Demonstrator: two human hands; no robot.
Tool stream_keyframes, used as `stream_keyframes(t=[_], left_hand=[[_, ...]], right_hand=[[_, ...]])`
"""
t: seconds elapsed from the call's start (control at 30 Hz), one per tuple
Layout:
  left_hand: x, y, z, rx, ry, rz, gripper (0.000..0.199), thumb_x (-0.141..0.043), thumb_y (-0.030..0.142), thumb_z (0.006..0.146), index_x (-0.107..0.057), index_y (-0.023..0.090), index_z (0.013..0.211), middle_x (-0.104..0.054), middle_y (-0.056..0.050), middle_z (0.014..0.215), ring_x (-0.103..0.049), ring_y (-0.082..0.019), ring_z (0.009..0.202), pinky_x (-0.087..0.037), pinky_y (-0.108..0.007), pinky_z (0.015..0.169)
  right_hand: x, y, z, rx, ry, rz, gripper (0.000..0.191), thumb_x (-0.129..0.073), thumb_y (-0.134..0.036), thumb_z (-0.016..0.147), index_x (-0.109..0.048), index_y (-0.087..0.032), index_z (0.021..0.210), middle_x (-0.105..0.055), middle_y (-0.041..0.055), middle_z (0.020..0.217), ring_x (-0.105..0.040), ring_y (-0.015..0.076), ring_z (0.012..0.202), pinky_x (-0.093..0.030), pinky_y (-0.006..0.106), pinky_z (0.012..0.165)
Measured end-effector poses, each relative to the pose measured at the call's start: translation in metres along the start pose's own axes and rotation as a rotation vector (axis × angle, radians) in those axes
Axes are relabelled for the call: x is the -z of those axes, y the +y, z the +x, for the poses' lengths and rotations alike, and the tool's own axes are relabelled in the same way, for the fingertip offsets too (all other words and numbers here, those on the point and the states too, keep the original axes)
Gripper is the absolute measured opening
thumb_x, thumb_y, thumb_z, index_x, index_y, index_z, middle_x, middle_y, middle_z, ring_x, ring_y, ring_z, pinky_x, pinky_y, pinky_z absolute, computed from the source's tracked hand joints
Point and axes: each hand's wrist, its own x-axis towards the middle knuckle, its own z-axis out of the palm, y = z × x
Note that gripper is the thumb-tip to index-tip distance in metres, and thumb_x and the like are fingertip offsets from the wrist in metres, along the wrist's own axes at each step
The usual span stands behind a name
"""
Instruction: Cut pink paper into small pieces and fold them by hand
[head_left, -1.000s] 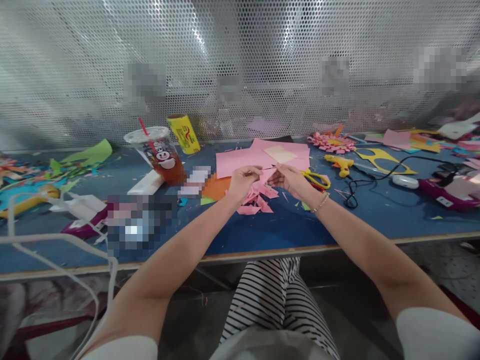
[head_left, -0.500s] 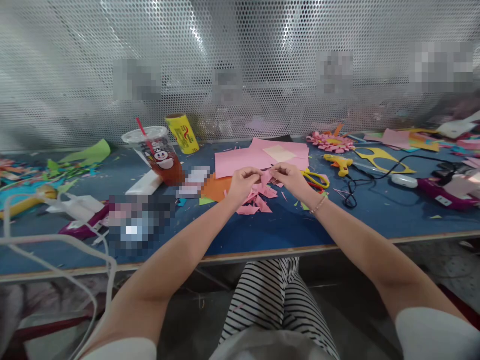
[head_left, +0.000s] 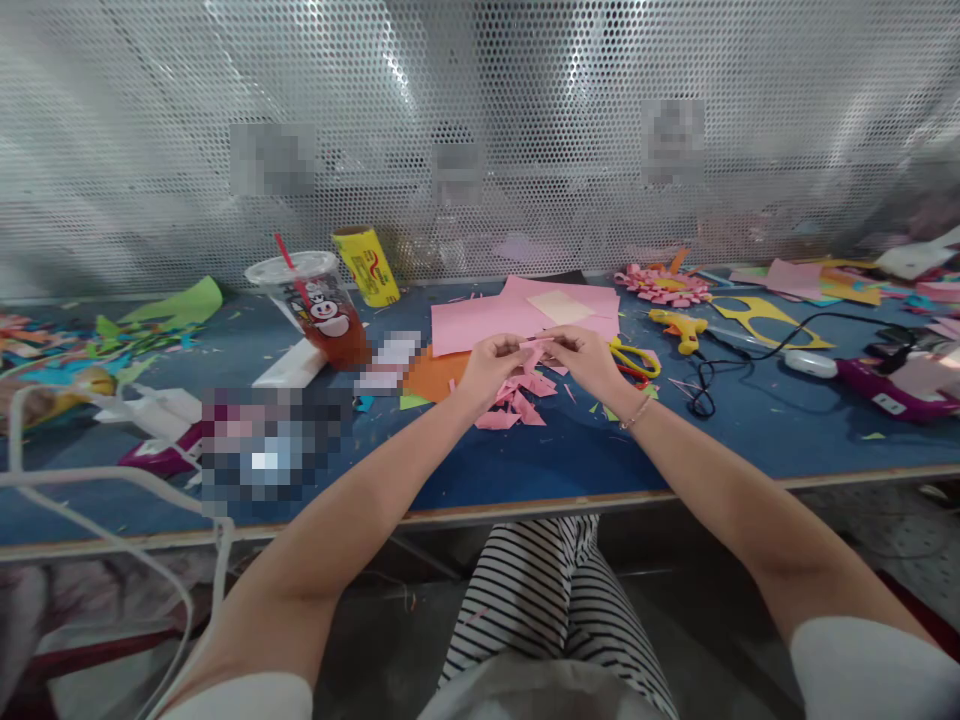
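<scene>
Between the fingertips of my left hand and my right hand is a small pink paper piece. Both hands are closed in a pinch, one at each end of it. Below them lies a loose heap of pink paper scraps on the blue table. Just behind my hands are larger pink paper sheets with a cream paper piece on top. Yellow-handled scissors lie close to my right hand. An orange paper piece is partly hidden beside my left hand.
A drink cup with a red straw and a yellow can-like tube stand at the back left. To the right are a yellow glue gun, its black cable, a pink fringed paper flower and a purple tool.
The pink paper piece has turned from hanging flat to a narrow strip between my fingertips. My hands have barely shifted. At the far left, another person's hand has come into view.
</scene>
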Motion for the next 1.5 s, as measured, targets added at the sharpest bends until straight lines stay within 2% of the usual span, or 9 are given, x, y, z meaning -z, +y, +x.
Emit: stream_keyframes(t=[0.17,0.3,0.43,0.6,0.77,1.0,1.3,1.5], left_hand=[[0.002,-0.004,0.002,-0.046,0.060,0.094,0.022,-0.069,0.029,0.059,-0.060,0.016,0.075,-0.048,0.005,0.053,-0.043,-0.005,0.046,-0.033,-0.019,0.045],[0.002,-0.003,0.002,-0.049,0.075,0.094,0.020,-0.069,0.027,0.058,-0.061,0.015,0.072,-0.047,0.005,0.052,-0.040,-0.004,0.044,-0.029,-0.019,0.042],[0.000,0.001,0.000,0.021,0.038,-0.066,0.017,-0.069,0.026,0.058,-0.062,0.014,0.068,-0.053,0.003,0.055,-0.045,-0.005,0.048,-0.037,-0.021,0.048],[-0.001,0.004,-0.001,0.053,0.055,-0.158,0.016,-0.070,0.023,0.055,-0.065,0.014,0.067,-0.059,0.001,0.061,-0.052,-0.007,0.054,-0.044,-0.024,0.057],[-0.001,0.005,-0.002,0.079,0.058,-0.193,0.015,-0.069,0.022,0.055,-0.065,0.013,0.067,-0.060,-0.001,0.060,-0.055,-0.009,0.054,-0.047,-0.027,0.061],[0.000,0.004,-0.001,0.078,0.064,-0.207,0.013,-0.068,0.021,0.058,-0.063,0.013,0.066,-0.061,-0.001,0.062,-0.055,-0.008,0.056,-0.046,-0.025,0.060],[-0.002,0.005,-0.002,0.131,0.073,-0.295,0.011,-0.068,0.020,0.058,-0.064,0.014,0.066,-0.061,0.000,0.060,-0.055,-0.008,0.055,-0.047,-0.024,0.062],[-0.003,0.005,-0.003,0.139,0.056,-0.294,0.013,-0.069,0.021,0.058,-0.065,0.014,0.068,-0.062,-0.001,0.062,-0.058,-0.009,0.057,-0.047,-0.026,0.064]], right_hand=[[-0.001,-0.004,-0.001,-0.008,-0.007,0.012,0.023,-0.057,-0.037,0.074,-0.065,-0.020,0.088,-0.063,0.0010,0.071,-0.063,0.0136,0.067,-0.055,0.033,0.070],[0.001,-0.002,-0.001,0.141,0.044,-0.197,0.019,-0.059,-0.032,0.072,-0.066,-0.020,0.085,-0.065,0.0038,0.082,-0.061,0.0149,0.073,-0.053,0.032,0.070],[0.003,-0.005,-0.004,0.279,0.081,-0.404,0.015,-0.058,-0.028,0.074,-0.067,-0.022,0.084,-0.064,0.0048,0.086,-0.059,0.0164,0.079,-0.050,0.030,0.069],[0.004,-0.008,-0.005,0.388,0.066,-0.476,0.015,-0.055,-0.023,0.077,-0.069,-0.024,0.082,-0.065,0.0048,0.088,-0.058,0.0178,0.086,-0.049,0.032,0.074],[0.006,-0.007,-0.005,0.404,0.052,-0.487,0.016,-0.053,-0.023,0.078,-0.069,-0.026,0.081,-0.066,0.0040,0.089,-0.059,0.0183,0.087,-0.047,0.037,0.082],[0.005,-0.003,-0.004,0.456,0.068,-0.488,0.017,-0.054,-0.025,0.078,-0.070,-0.029,0.081,-0.066,0.0037,0.091,-0.059,0.0185,0.090,-0.047,0.039,0.087],[0.017,-0.001,-0.006,0.530,-0.114,-0.597,0.021,-0.051,-0.023,0.081,-0.069,-0.030,0.091,-0.060,0.0041,0.107,-0.058,0.0173,0.097,-0.048,0.038,0.091],[0.020,-0.001,-0.006,0.534,-0.167,-0.664,0.022,-0.051,-0.022,0.081,-0.067,-0.029,0.094,-0.060,0.0037,0.109,-0.056,0.0184,0.104,-0.047,0.039,0.093]])
